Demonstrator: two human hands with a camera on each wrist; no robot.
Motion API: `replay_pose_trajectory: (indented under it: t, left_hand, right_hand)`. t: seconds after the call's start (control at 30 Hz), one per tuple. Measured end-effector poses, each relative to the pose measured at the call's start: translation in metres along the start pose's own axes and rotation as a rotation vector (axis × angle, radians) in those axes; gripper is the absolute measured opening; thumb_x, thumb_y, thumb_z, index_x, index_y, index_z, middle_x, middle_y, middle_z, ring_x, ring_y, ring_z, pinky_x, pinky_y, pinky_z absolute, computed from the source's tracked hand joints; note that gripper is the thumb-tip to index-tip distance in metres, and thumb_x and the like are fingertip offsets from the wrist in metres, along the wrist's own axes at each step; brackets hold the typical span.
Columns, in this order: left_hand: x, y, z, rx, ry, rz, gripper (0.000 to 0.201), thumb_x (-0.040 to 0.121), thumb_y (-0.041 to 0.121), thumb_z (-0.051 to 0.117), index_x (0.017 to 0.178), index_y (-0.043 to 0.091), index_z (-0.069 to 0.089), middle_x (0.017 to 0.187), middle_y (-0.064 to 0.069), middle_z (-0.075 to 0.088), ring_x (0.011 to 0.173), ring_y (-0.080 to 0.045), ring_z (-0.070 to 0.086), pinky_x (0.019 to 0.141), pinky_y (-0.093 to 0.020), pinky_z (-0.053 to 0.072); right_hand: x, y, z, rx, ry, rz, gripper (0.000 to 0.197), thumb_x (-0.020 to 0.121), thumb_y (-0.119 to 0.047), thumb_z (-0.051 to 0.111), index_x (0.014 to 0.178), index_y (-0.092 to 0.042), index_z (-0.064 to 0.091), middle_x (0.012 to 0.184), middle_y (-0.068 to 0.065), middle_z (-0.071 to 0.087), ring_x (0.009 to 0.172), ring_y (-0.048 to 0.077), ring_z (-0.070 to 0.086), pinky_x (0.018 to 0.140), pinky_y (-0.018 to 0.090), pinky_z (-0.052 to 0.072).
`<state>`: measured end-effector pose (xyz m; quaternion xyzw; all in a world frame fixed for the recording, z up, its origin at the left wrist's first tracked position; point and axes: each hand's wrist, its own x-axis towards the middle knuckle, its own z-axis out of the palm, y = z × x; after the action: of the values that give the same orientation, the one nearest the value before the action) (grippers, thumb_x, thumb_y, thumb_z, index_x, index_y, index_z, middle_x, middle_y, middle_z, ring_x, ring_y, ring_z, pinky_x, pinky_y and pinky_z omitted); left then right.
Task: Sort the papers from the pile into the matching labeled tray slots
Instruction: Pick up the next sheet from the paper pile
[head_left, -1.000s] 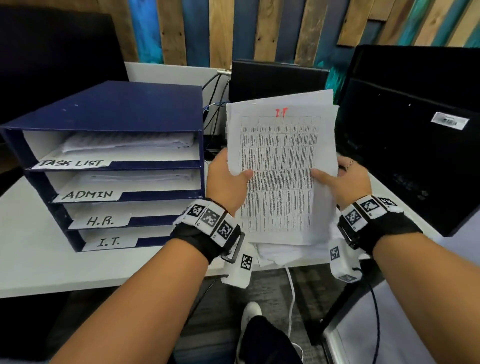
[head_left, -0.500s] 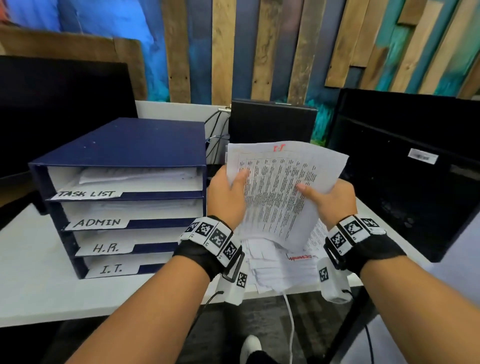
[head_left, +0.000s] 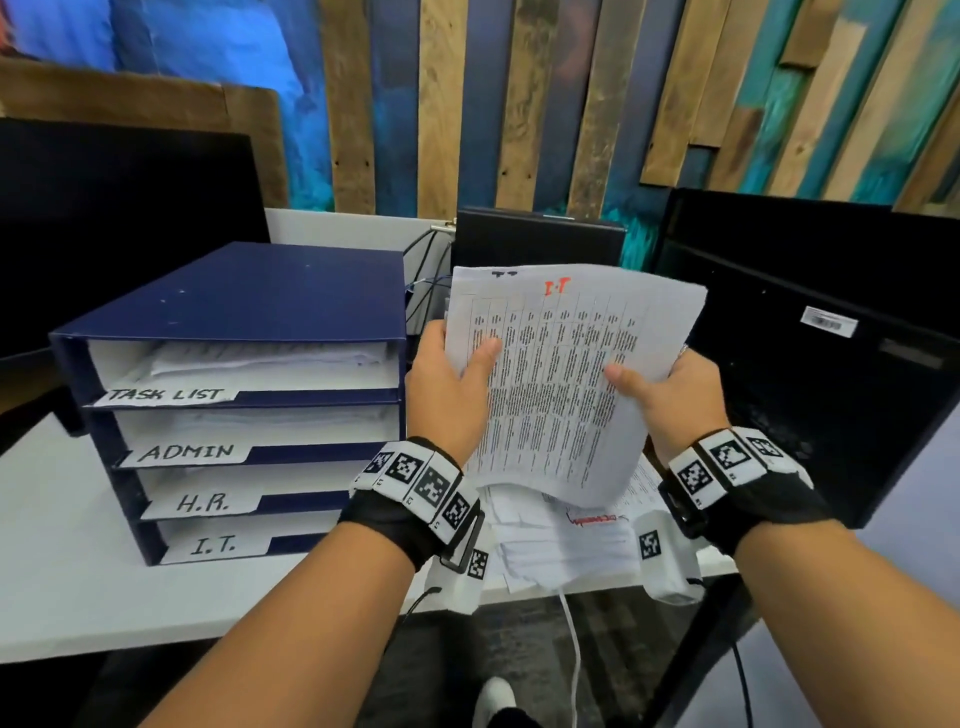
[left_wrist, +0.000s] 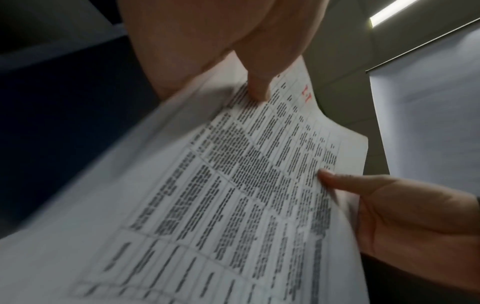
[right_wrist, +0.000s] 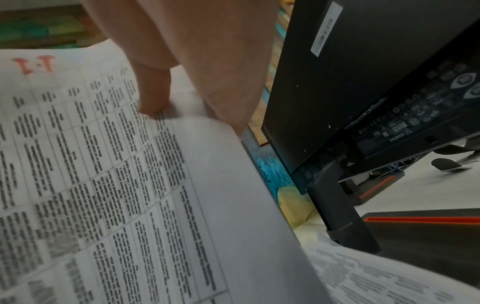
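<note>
Right of the blue tray (head_left: 249, 301), the left hand (head_left: 447, 395) and right hand (head_left: 675, 400) hold up the I.T. paper (head_left: 561, 379), thumbs pressed on its front.

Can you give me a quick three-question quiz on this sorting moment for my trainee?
1. True or false: the held paper carries a red "I.T" mark at its top.
2. Which slot of the blue tray matches that mark? A) TASK LIST, top B) ADMIN, second C) H.R., third D) I.T., bottom
3. Fill in: the left hand and the right hand each pinch a side edge of the paper, holding it above the ____ of papers on the table.

Key: 1 true; 2 D; 3 pile.
</note>
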<state>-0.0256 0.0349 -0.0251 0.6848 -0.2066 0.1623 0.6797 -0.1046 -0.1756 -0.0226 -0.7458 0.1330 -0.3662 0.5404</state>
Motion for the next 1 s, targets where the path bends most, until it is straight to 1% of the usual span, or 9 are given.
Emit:
replay_pose_trajectory:
  t: [0.13,0.23,0.33,0.37,0.57,0.7,0.8,0.9,1.0]
  left_hand:
    - [-0.014,0.005,-0.009,-0.019,-0.002,0.025,0.026,0.096,0.023,0.061,0.121,0.018,0.064,0.104,0.020,0.064,0.090,0.016,0.058,0.072,0.000,0.047]
    - [-0.024,0.012,-0.021,-0.068,0.082,0.031,0.025,0.096,0.028,0.060,0.116,0.016,0.068,0.103,0.014,0.067,0.089,0.013,0.060,0.069,-0.002,0.047]
    - [-0.033,0.016,-0.041,-0.033,0.139,0.034,0.024,0.095,0.033,0.062,0.111,0.018,0.070,0.095,0.019,0.066,0.083,0.017,0.059,0.068,-0.002,0.048]
    - [-0.037,0.014,-0.050,-0.018,0.163,0.018,0.023,0.094,0.034,0.064,0.108,0.018,0.071,0.094,0.019,0.068,0.080,0.015,0.062,0.067,-0.005,0.050]
    - [-0.075,-0.021,-0.110,0.028,0.276,-0.162,0.011,0.094,0.033,0.063,0.096,0.025,0.069,0.091,0.010,0.073,0.083,-0.008,0.070,0.075,-0.033,0.059]
    - [-0.102,-0.053,-0.159,0.376,0.335,-0.214,0.023,0.100,0.028,0.050,0.098,0.013,0.068,0.092,0.000,0.069,0.086,-0.022,0.064,0.072,-0.029,0.046]
    - [-0.119,-0.071,-0.193,0.571,0.316,-0.367,0.029,0.101,0.028,0.050,0.098,0.006,0.069,0.094,-0.012,0.068,0.092,-0.034,0.062,0.072,-0.028,0.038]
    - [-0.128,-0.092,-0.223,0.652,0.227,-0.550,0.032,0.098,0.024,0.054,0.073,0.006,0.059,0.078,-0.013,0.062,0.086,-0.039,0.063,0.070,-0.032,0.042]
    - [-0.129,-0.107,-0.245,0.687,0.223,-0.681,0.031,0.094,0.024,0.057,0.072,0.002,0.061,0.079,-0.017,0.065,0.085,-0.040,0.064,0.073,-0.035,0.049]
  right_hand:
    - [-0.015,-0.025,-0.006,-0.028,0.012,-0.083,0.018,0.085,-0.020,0.079,0.099,-0.030,0.073,0.099,-0.008,0.076,0.095,0.011,0.073,0.089,0.046,0.058]
    - [-0.037,-0.040,-0.005,-0.080,-0.014,-0.130,0.024,0.091,-0.026,0.073,0.114,-0.024,0.070,0.105,-0.014,0.073,0.099,0.005,0.070,0.089,0.034,0.057]
    - [-0.066,-0.046,0.002,-0.118,-0.070,-0.146,0.025,0.096,-0.028,0.065,0.120,-0.020,0.067,0.097,-0.021,0.069,0.086,-0.010,0.066,0.075,0.013,0.052]
    - [-0.076,-0.045,0.008,-0.122,-0.079,-0.138,0.024,0.097,-0.028,0.064,0.118,-0.019,0.068,0.094,-0.020,0.069,0.080,-0.011,0.066,0.071,0.012,0.051]
    - [-0.133,-0.025,0.062,-0.088,-0.109,-0.022,0.018,0.095,-0.025,0.066,0.102,-0.008,0.068,0.090,-0.008,0.070,0.081,0.005,0.066,0.068,0.020,0.053]
    - [-0.166,-0.009,0.108,-0.092,-0.274,0.092,0.022,0.097,-0.022,0.065,0.114,-0.009,0.070,0.106,0.000,0.073,0.094,0.014,0.070,0.080,0.026,0.056]
    - [-0.190,0.007,0.138,-0.096,-0.384,0.235,0.026,0.096,-0.020,0.066,0.120,-0.010,0.068,0.116,0.002,0.073,0.103,0.018,0.069,0.095,0.039,0.055]
    - [-0.208,0.027,0.162,-0.107,-0.479,0.356,0.016,0.095,-0.018,0.067,0.110,-0.014,0.070,0.116,0.005,0.073,0.103,0.021,0.069,0.097,0.046,0.055]
    - [-0.226,0.037,0.176,-0.144,-0.569,0.455,0.013,0.095,-0.012,0.065,0.107,-0.012,0.069,0.114,0.009,0.073,0.099,0.025,0.070,0.094,0.044,0.056]
